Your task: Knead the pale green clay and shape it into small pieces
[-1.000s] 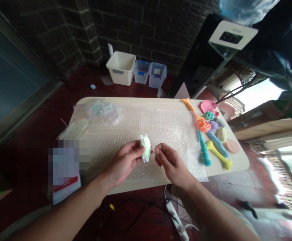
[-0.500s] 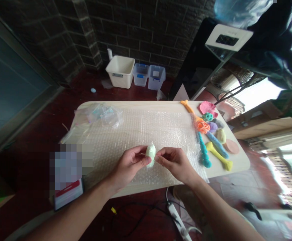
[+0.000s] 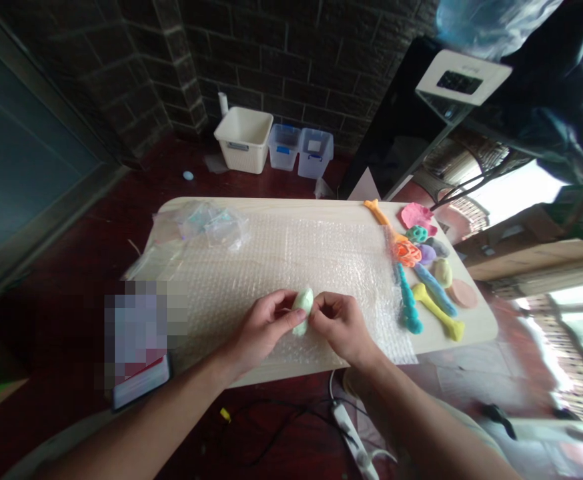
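Observation:
Over the bubble wrap (image 3: 281,253), a small pale green packet of modelling clay (image 3: 303,308) in clear plastic wrapping stands upright between my hands. My left hand (image 3: 269,323) grips it from the left, thumb across its front. Fingers pinched together, my right hand (image 3: 340,323) holds the packet's right edge; what lies between those fingertips is mostly hidden. Shaped clay pieces lie at the right end of the table: a teal twisted stick (image 3: 409,300), a yellow bone-like piece (image 3: 439,313), a blue stick (image 3: 436,289) and an orange piece (image 3: 405,251).
Crumpled clear plastic bags (image 3: 211,223) lie at the table's far left. A white basket (image 3: 244,143) and two clear bins (image 3: 315,153) stand on the floor against the brick wall. A power strip (image 3: 352,437) and cables lie below the near edge.
My right fingers have curled in tighter against the packet's right edge. The packet has tilted slightly in my left hand, and the camera view has shifted a little.

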`<state>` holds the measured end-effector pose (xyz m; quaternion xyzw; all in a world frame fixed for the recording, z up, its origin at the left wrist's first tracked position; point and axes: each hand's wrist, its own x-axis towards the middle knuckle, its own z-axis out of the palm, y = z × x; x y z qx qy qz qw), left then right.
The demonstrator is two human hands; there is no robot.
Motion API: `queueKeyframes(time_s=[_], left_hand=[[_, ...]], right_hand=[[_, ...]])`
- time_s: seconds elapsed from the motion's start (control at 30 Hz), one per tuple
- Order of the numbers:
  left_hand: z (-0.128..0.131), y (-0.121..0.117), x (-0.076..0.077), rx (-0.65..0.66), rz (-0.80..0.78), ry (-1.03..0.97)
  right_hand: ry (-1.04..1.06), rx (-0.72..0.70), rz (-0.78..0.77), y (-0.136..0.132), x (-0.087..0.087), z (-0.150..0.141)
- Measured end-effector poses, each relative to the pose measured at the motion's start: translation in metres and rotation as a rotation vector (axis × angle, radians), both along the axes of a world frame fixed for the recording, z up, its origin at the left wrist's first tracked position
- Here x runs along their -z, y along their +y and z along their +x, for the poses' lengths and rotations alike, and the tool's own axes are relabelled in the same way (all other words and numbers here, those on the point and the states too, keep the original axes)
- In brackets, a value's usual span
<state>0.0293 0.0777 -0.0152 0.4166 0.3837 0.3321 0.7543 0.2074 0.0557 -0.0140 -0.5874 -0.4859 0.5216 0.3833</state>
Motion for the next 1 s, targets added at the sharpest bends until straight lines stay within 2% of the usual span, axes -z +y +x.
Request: queueKeyframes(time_s=[0.17,0.33,0.5,0.67,0.8,0.87,1.0], left_hand=[[-0.001,0.0,0.001,0.01,-0.074,-0.018],[-0.002,0.002,0.003,0.005,0.011,-0.022],[-0.005,0.005,0.002,-0.016,0.08,-0.01],[-0.01,0.01,-0.001,0.097,0.092,-0.061],[-0.015,0.01,-0.002,0.169,-0.001,-0.103],[-0.016,0.009,-0.003,0.114,-0.107,-0.148],[-0.013,0.01,-0.005,-0.136,-0.312,-0.296]], right_hand=[[0.015,-0.008,-0.009,0.002,0.006,0.003],[-0.012,-0.024,0.018,0.0,0.002,0.001],[0.128,-0.042,0.033,0.0,-0.008,0.003],[0.264,-0.11,-0.119,0.003,-0.01,0.009],[0.317,-0.156,-0.145,0.004,-0.008,0.013],[0.294,-0.148,-0.129,0.004,-0.008,0.013],[0.17,-0.074,0.006,-0.005,-0.011,0.01]])
